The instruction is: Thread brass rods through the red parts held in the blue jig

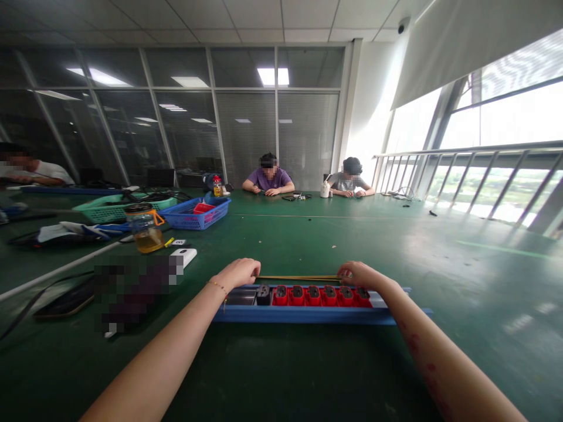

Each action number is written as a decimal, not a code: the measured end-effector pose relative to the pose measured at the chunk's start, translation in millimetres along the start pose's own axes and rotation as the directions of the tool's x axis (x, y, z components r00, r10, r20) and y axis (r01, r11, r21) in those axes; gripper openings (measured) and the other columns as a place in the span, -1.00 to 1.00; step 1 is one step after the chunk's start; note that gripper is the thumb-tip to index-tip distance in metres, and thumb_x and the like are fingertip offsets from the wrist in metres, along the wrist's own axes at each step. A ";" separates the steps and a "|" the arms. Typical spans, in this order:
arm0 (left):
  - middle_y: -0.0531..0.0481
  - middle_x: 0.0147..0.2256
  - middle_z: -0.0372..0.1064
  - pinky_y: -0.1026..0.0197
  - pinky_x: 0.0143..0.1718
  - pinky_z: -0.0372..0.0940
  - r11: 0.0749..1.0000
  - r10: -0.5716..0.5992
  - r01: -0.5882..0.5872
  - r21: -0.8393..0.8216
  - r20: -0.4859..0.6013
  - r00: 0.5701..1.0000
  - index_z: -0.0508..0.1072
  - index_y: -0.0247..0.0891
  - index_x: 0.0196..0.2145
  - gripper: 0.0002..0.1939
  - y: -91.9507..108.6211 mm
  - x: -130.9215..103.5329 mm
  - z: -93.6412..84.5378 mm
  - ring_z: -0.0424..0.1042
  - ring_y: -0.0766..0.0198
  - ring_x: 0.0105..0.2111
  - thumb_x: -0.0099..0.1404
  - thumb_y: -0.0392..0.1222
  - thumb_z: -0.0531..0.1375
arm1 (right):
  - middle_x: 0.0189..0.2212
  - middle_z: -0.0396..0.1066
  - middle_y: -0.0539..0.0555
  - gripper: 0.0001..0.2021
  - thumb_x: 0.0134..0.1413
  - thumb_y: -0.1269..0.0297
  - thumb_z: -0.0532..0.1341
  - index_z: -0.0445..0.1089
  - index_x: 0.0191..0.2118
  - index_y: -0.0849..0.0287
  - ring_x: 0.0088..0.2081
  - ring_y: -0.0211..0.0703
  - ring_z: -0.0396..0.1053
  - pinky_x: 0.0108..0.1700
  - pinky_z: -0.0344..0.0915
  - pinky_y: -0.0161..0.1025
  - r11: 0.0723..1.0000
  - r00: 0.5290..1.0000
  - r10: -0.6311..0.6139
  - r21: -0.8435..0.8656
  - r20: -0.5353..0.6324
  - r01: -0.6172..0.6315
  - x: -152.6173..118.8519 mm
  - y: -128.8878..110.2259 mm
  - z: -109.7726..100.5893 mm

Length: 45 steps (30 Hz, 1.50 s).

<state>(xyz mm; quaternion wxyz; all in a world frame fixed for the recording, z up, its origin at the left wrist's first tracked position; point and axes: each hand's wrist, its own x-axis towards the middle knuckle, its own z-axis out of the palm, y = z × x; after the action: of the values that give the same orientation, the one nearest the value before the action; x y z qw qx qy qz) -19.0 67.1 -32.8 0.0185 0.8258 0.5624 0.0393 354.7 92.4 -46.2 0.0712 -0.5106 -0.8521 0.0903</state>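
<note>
A thin yellow band (299,278) runs in a nearly straight line between my two hands, just past the far edge of a long blue tray (316,316). My left hand (237,273) closes on the band's left end, and my right hand (358,274) pinches its right end. Inside the tray stand several red blocks with dark tops (314,296) in a row. To their left is a black block (263,295), beside a grey cylinder-like piece (241,296). My wrists partly cover both ends of the tray.
Left on the green table (281,363) are a phone (65,300), a white-ended object (187,255), a jar of amber liquid (147,228), a blue basket (193,218) and a green basket (101,208). Two people (269,176) sit across; another (41,171) sits far left.
</note>
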 end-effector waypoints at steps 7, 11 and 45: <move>0.04 -0.41 0.37 0.33 -0.45 0.15 0.999 0.021 -0.019 0.041 -0.032 0.999 0.42 -0.19 -0.49 -0.89 -0.3 -2.7 0.2 0.34 0.29 -0.42 -0.02 -0.30 0.11 | -0.35 0.48 0.03 -0.82 -0.10 0.29 0.20 0.46 -0.29 0.10 -0.31 -0.14 0.41 -0.30 0.31 -0.35 1.000 1.000 0.001 0.020 0.030 -0.001 2.0 2.0 1.9; -0.01 -0.37 0.33 0.29 -0.41 0.16 0.996 0.037 -0.029 0.089 -0.092 0.995 0.42 -0.21 -0.54 -0.77 4.6 -7.1 -3.9 0.34 0.29 -0.44 0.12 -0.25 -0.01 | -0.33 0.47 0.02 -0.80 -0.09 0.20 0.20 0.45 -0.29 0.08 -0.32 -0.15 0.40 -0.32 0.29 -0.36 1.000 0.999 0.017 0.016 0.040 -0.017 2.6 3.1 2.5; 0.06 -0.39 0.39 0.34 -0.45 0.15 0.922 0.176 -0.072 -0.381 0.245 0.954 0.31 -0.19 -0.17 -0.62 39.8 -54.0 -87.1 0.32 0.33 -0.45 0.16 0.09 0.01 | -0.51 0.30 0.00 -0.56 0.03 -0.16 -0.01 0.25 -0.35 0.17 -0.47 -0.22 0.27 -0.43 0.21 -0.32 0.942 0.928 -0.081 0.333 0.363 -0.048 -68.1 -27.4 -88.5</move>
<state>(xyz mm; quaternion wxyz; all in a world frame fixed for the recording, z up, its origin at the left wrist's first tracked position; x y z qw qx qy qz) -9.2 1.1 54.6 0.2478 0.8392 0.4831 0.0303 382.0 26.8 44.2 -0.0046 -0.4575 -0.8263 0.3286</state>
